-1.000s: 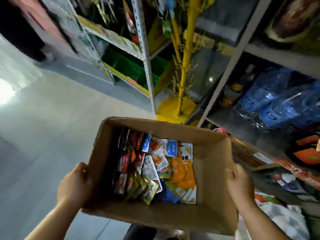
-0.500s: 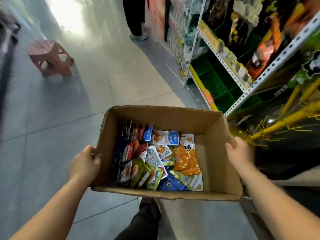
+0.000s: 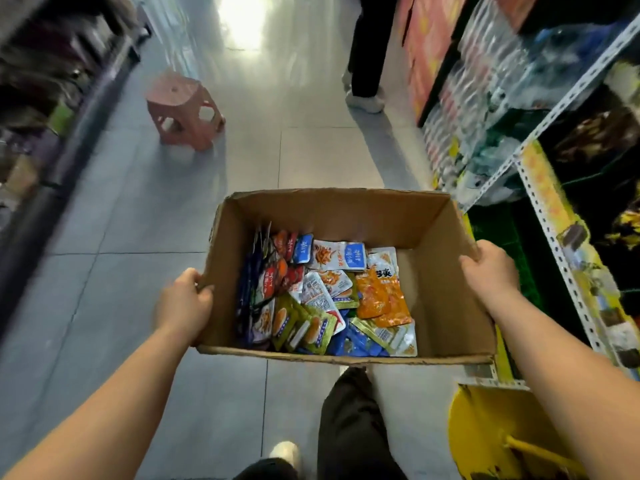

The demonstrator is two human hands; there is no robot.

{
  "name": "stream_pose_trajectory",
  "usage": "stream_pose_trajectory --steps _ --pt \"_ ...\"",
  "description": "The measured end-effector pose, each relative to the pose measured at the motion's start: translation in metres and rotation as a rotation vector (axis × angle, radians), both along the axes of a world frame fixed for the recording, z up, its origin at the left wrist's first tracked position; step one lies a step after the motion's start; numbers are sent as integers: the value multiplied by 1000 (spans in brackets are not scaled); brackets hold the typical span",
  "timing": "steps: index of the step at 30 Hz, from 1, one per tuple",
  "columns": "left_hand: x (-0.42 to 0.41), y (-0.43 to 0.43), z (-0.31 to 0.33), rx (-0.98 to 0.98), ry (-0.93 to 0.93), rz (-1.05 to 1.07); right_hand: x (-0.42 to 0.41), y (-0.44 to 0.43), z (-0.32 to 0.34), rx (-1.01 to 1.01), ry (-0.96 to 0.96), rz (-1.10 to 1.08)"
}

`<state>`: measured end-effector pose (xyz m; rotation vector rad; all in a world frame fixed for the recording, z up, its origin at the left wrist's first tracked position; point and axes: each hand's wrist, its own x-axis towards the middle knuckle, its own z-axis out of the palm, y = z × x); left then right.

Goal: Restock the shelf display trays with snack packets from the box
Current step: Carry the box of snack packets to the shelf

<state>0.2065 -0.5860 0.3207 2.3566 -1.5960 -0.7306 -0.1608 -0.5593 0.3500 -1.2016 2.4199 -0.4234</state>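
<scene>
- Presently, an open cardboard box point(image 3: 346, 216) is held in the air above the tiled floor point(image 3: 138, 237), at the centre of the view, between both hands.
- At 9 o'clock of the box, the left hand point(image 3: 183, 303) is clamped on its left wall, thumb over the rim and fingers underneath and outside.
- At 3 o'clock, the right hand point(image 3: 488, 271) is clamped on the right wall near the far corner, with the thumb hooked over the rim.
- Inside, snack packets point(image 3: 325, 296) lie in a loose heap across the left and middle of the box floor; the strip toward 3 o'clock is bare cardboard.
- Among them, orange packets point(image 3: 379, 296) sit right of the heap, white-and-blue ones at 12 o'clock, green-edged ones at 6 o'clock, and dark ones stand on edge against the left wall.
- A shelf rack point(image 3: 550, 209) of perforated metal runs along the aisle from 1 to 4 o'clock, its goods too blurred to name.
- A green crate point(image 3: 498, 251) sits low in that rack, just beyond the right hand.
- A yellow base point(image 3: 485, 427) lies on the floor at 5 o'clock.
- A pink plastic stool point(image 3: 183, 109) stands at 11 o'clock, well apart from the box.
- Another person's legs point(image 3: 367, 46) stand at 12 o'clock, beside the rack.
- The wearer's own dark trouser leg point(image 3: 349, 420) and light shoe show at 6 o'clock, under the box.
</scene>
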Motion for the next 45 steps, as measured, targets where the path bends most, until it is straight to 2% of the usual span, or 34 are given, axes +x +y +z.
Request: stream_pose_trajectory --steps 6,14,36,45 --pt "-12 -94 9 -11 4 165 -12 -153 16 -24 10 178" --pt "7 -231 13 -3 -86 312 21 -349 13 -14 32 343" --pt "165 -644 16 103 -55 602 222 -857 6 30 -41 608" --pt "261 -796 21 96 -66 760 355 -1052 20 26 -67 713"
